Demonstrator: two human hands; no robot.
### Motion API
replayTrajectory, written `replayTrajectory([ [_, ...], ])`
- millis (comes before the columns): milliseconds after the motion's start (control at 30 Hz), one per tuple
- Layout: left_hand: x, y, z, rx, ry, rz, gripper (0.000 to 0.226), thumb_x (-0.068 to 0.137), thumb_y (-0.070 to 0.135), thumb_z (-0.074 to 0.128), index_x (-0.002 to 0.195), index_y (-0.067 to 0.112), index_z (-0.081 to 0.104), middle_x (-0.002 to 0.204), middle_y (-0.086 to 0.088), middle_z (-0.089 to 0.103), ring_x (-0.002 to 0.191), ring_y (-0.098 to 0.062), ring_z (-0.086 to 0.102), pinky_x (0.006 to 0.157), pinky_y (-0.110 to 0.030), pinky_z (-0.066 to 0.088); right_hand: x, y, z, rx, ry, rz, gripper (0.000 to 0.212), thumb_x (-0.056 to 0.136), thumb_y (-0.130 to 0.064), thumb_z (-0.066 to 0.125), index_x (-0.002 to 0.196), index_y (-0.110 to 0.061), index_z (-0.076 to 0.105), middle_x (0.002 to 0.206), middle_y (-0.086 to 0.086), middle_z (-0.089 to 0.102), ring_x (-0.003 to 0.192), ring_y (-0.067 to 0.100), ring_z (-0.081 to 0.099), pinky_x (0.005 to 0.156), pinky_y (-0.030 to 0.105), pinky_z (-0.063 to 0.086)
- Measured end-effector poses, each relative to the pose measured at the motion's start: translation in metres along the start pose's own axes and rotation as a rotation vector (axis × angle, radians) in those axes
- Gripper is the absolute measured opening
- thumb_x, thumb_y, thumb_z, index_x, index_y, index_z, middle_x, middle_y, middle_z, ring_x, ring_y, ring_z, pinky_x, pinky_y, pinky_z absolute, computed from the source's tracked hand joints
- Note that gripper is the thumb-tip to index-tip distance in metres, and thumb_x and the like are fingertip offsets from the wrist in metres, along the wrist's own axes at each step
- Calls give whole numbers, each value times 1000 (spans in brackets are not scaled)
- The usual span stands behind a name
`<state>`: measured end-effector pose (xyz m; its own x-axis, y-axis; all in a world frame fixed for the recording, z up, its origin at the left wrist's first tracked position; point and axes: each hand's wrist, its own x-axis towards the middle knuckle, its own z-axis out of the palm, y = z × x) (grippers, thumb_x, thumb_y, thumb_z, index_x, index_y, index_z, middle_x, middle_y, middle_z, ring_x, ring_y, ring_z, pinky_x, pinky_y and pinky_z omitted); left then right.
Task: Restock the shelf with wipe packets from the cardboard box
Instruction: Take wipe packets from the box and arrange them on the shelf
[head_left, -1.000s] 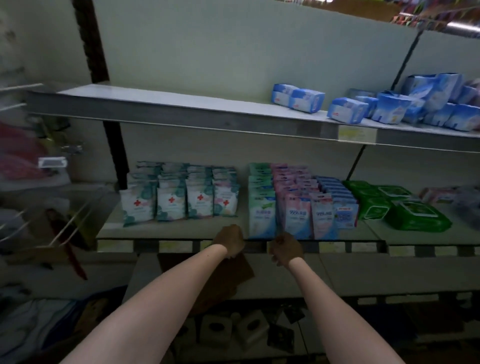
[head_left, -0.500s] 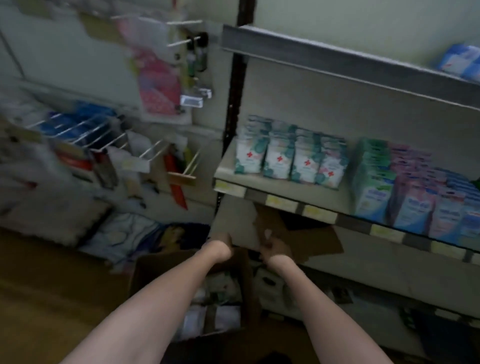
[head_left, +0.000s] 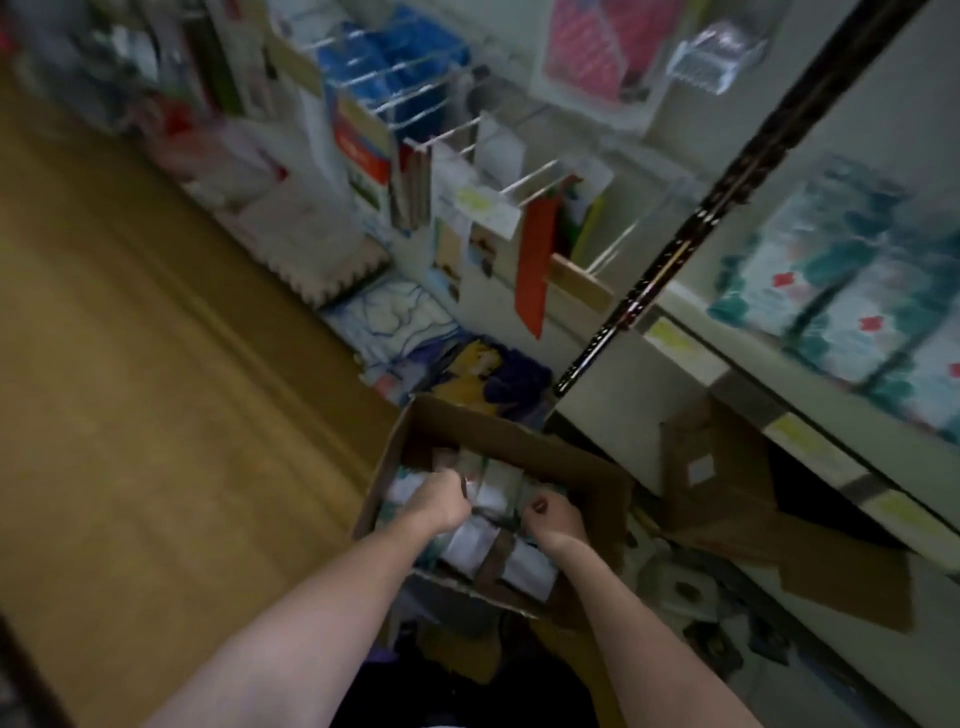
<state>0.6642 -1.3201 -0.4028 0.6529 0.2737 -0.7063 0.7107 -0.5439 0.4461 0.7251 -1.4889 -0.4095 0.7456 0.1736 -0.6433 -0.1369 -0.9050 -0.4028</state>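
Reaching both into open brown cardboard box: our left hand and right hand curl round white wipe packets; grey shelf at far right partly stocked, more left.

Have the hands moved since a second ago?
Yes. Both hands, the left and right, dropped from the front edge of the shelf into the cardboard box, onto the wipe packets.

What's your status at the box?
Left hand and right hand gripping wipe packets inside the cardboard box. None lifted yet. Nothing blocking.
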Motion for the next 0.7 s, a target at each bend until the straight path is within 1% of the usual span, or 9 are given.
replayTrajectory([
  [67, 8, -12, 12, -50, 20, -46, 33, 91, 18, 54, 123, 9, 58, 118, -14, 64, 107, -31, 60, 90, -36, 50, 9, 8, 15, -21, -56, -18, 25, 98, -22, 49, 73, -23, 53, 82, 4, 58, 81, 23, 57, 71, 32, 44],
  [167, 27, -27, 40, -89, -2, -153, 27, 95, 25, 52, 117, 10, 60, 116, -12, 63, 109, -31, 59, 89, -35, 48, 30, 31, 35, -89, -144, -47, 26, 99, -17, 47, 73, -17, 50, 80, 6, 57, 80, 24, 55, 73, 36, 45],
  [233, 37, -31, 57, -130, -4, -170, 24, 95, 22, 50, 114, 10, 58, 115, -14, 63, 108, -32, 58, 90, -37, 49, 43, 46, 43, -127, -168, -53, 25, 101, -20, 44, 79, -14, 55, 91, 12, 61, 91, 31, 60, 77, 38, 47],
  [333, 61, -36, 84, -188, -23, -207, 28, 97, 20, 50, 120, 5, 55, 126, -16, 59, 117, -31, 54, 100, -34, 41, 70, 71, 58, -231, -215, -67, 34, 104, -23, 37, 103, -4, 65, 107, 19, 66, 103, 31, 61, 75, 26, 37],
  [400, 73, -39, 97, -227, -16, -286, 34, 98, 21, 50, 128, 4, 52, 135, -15, 52, 126, -29, 48, 105, -30, 35, 84, 87, 68, -293, -259, -97, 35, 103, -26, 38, 116, -6, 63, 116, 15, 65, 108, 28, 61, 78, 24, 37],
  [500, 97, -47, 119, -301, -9, -370, 42, 94, 18, 56, 133, 4, 49, 142, -17, 43, 130, -31, 44, 104, -32, 36, 112, 115, 93, -435, -369, -167, 36, 101, -31, 42, 128, -11, 56, 126, 10, 61, 117, 23, 56, 94, 26, 40],
  [567, 111, -52, 129, -316, 36, -416, 45, 90, 13, 58, 133, 4, 49, 140, -19, 45, 126, -34, 47, 103, -34, 38, 126, 127, 107, -563, -408, -184, 40, 99, -31, 42, 133, -11, 51, 132, 11, 56, 123, 25, 51, 102, 30, 37],
  [633, 127, -53, 142, -345, 102, -456, 49, 85, 11, 60, 132, 4, 49, 138, -21, 45, 124, -36, 47, 103, -36, 41, 139, 134, 116, -608, -413, -153, 46, 96, -31, 45, 137, -13, 45, 136, 11, 50, 127, 28, 45, 104, 35, 37],
  [700, 141, -55, 158, -358, 133, -466, 55, 84, 13, 61, 136, 4, 43, 141, -20, 41, 129, -36, 41, 108, -38, 36, 151, 141, 123, -658, -415, -126, 52, 93, -33, 47, 143, -18, 39, 140, 10, 44, 128, 28, 42, 102, 37, 37],
])
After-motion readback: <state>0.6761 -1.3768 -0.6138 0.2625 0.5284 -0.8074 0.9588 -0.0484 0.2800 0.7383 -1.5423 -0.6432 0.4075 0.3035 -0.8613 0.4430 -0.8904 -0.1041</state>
